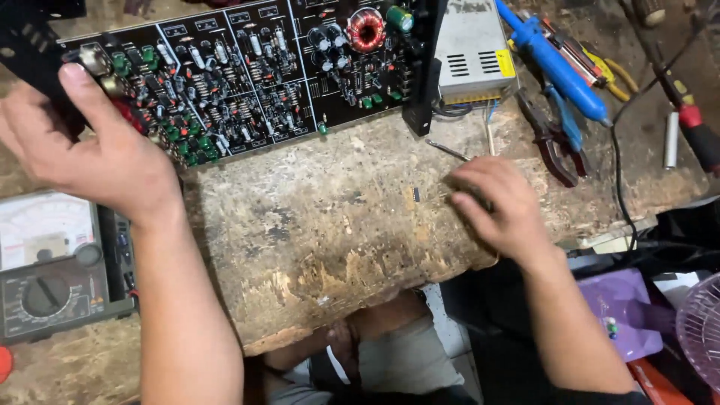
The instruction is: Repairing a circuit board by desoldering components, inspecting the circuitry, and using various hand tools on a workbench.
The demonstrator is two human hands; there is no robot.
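The large black circuit board [247,75], crowded with green and silver components and a copper-wound ring coil, lies across the top of the worn, chipped wooden bench [315,225]. The left hand [90,142] grips the board's left end, thumb over the edge. The right hand [499,202] rests curled on the bench, pinching thin metal tweezers [448,150]; a tiny black chip [416,194] lies just beside its fingertips. An analogue multimeter [52,262] sits under the left forearm; a blue glue gun [559,67] lies beyond the right hand.

Black circuit board [240,75] lies flat; tweezers [448,150], perhaps, beside a tiny chip [416,194].
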